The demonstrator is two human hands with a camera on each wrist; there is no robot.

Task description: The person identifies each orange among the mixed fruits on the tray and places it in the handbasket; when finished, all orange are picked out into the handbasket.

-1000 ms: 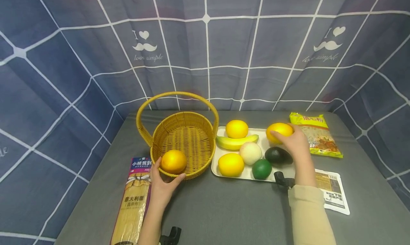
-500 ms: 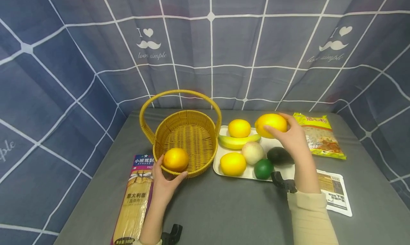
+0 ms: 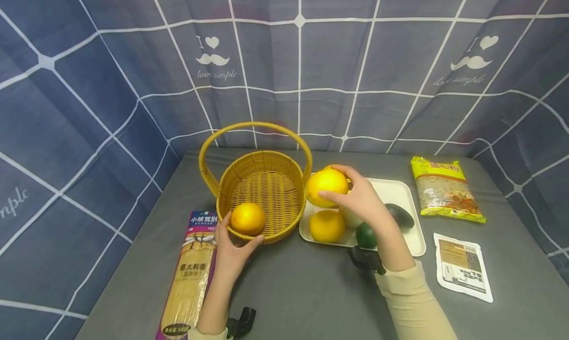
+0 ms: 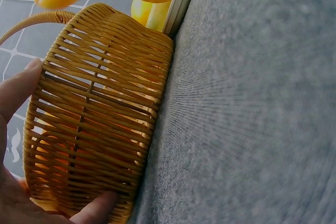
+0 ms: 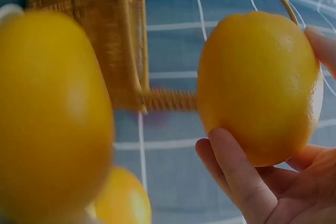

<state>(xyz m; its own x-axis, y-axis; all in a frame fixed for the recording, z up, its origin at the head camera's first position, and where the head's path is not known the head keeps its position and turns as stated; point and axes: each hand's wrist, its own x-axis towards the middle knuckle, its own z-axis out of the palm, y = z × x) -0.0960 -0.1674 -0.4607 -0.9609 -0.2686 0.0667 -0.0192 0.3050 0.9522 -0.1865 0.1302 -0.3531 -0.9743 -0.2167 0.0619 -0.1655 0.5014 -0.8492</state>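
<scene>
My left hand (image 3: pixel 233 253) holds the front rim of the woven basket (image 3: pixel 284 231), thumb and fingers spread along it. An orange (image 3: pixel 248 218) lies inside at the front. My right hand (image 3: pixel 362 196) grips an oval yellow lemon (image 3: pixel 326 186), thumb on the near side, raised over the left end of the white tray (image 3: pixel 415 231), close to the basket's right rim. In the right wrist view the fingers curl round the lemon (image 5: pixel 257 87). On the tray are a yellow fruit (image 3: pixel 327 226), a green fruit (image 3: pixel 366 235) and a dark avocado (image 3: pixel 400 217). The raised hand and lemon hide much of the rest.
A pack of spaghetti (image 3: pixel 191 276) lies left of the basket. Right of the tray are a yellow food bag (image 3: pixel 446 189) and a white pouch (image 3: pixel 463 267). The basket's tall handle (image 3: pixel 255 124) arches above its rim. A checked cloth hangs behind the grey table (image 3: pixel 311 290).
My right hand has lifted the lemon from the tray's back right and carried it left towards the basket. The left hand stays at the basket's rim. The head view has shifted slightly.
</scene>
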